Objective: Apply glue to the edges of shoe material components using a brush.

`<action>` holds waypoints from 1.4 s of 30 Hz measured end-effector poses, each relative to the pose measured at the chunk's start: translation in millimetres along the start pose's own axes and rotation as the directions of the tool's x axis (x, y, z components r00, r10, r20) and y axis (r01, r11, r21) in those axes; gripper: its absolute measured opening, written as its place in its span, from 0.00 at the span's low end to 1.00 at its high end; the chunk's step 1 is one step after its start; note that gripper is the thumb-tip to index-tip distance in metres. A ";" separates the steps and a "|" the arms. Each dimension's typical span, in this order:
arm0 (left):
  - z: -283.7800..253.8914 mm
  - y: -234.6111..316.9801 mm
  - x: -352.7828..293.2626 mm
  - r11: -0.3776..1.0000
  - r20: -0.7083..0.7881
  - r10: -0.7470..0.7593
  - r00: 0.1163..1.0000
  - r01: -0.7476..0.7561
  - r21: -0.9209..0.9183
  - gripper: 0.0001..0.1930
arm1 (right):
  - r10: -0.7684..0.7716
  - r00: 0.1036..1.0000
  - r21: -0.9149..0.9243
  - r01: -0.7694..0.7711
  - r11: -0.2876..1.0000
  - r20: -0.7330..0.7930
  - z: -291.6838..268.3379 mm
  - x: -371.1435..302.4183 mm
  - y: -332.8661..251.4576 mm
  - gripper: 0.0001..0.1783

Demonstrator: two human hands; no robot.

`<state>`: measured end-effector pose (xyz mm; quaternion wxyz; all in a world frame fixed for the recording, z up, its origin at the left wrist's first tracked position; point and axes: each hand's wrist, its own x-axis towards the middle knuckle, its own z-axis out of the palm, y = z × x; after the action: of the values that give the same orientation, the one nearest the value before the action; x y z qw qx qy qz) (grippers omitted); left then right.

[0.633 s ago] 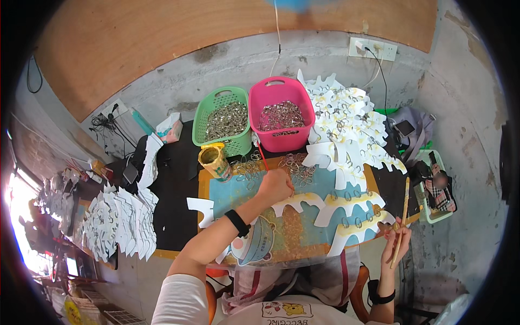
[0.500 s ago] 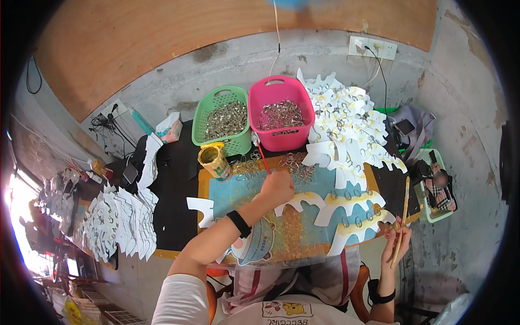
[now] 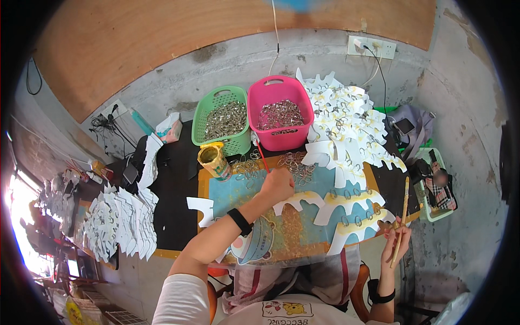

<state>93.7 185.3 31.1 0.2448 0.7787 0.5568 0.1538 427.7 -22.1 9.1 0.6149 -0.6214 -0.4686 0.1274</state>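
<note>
My left hand [image 3: 278, 185] is closed over the mat, just above the left end of a white arched cut-out [image 3: 303, 197] with yellow glue on it. Its fingertips are hidden, so what they hold does not show. A thin red stick [image 3: 262, 157] runs from beside the pink basket to the knuckles; I cannot tell if the hand grips it. At the table's right edge, my right hand [image 3: 396, 242] is wrapped round a long, thin yellowish stick [image 3: 400, 244]. Two more glued cut-outs with metal rings, an upper one [image 3: 352, 201] and a lower one [image 3: 357, 227], lie between the hands.
Loose metal rings [image 3: 297, 167] lie beyond my left hand, by an open glue can [image 3: 215, 162]. Behind stand a green basket [image 3: 203, 116] and a pink basket [image 3: 277, 142] of rings. Ringed cut-outs [image 3: 346, 124] are heaped at right; more cut-outs [image 3: 127, 222] are stacked at left.
My left hand has shifted very slightly, staying over the same spot. My right hand and the stick in it look almost unchanged.
</note>
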 end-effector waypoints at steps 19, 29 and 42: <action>-1.8 7.7 0.2 0.995 -0.047 0.044 0.998 -0.048 -0.083 0.08 | -0.002 1.000 -0.014 0.001 1.000 -0.013 -3.1 -3.4 3.4 0.09; 4.6 0.4 4.9 0.997 0.037 0.047 0.998 -0.045 -0.067 0.08 | 0.013 1.000 -0.022 -0.013 1.000 -0.008 -3.4 -4.1 3.7 0.07; -2.2 -7.3 7.1 0.998 0.031 0.061 0.998 -0.061 0.002 0.05 | -0.004 1.000 -0.021 0.003 1.000 -0.015 -1.9 -4.0 2.2 0.07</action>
<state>89.1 194.4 28.7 0.2474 0.7979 0.5292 0.1485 427.9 -25.8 5.9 0.6119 -0.6280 -0.4664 0.1167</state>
